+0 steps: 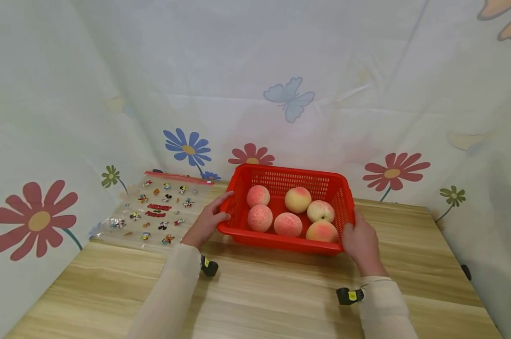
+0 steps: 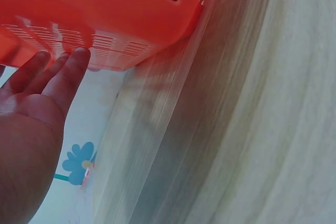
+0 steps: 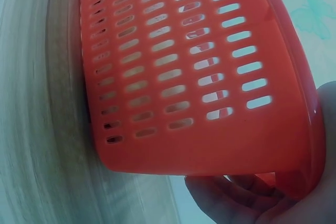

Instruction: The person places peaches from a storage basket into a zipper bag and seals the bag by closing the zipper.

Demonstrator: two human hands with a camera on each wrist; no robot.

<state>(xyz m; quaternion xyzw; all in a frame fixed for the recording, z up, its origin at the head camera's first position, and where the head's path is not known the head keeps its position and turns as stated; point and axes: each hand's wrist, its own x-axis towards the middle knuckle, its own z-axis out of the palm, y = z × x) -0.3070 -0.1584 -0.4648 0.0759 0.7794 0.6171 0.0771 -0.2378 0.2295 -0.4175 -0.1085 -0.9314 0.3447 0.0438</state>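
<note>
A red plastic basket (image 1: 276,242) with slotted walls sits on the wooden table, its long side toward me. Several peaches lie inside, some deep pink like this peach (image 1: 259,218), others paler like this cream one (image 1: 320,211). My left hand (image 1: 206,221) holds the basket's left end, thumb at the rim; in the left wrist view its fingers (image 2: 68,80) lie against the outer slotted wall. At the opposite end my right hand (image 1: 363,242) grips the rim. The right wrist view shows its fingers (image 3: 231,198) curled under the rim, against the end wall.
A clear zip bag (image 1: 154,228) with cartoon prints and a red zip strip lies flat on the table (image 1: 272,301), left of the basket. Behind and at both sides hangs a white curtain (image 1: 221,70) with flowers and a butterfly. Each wrist wears a small black camera (image 1: 349,296).
</note>
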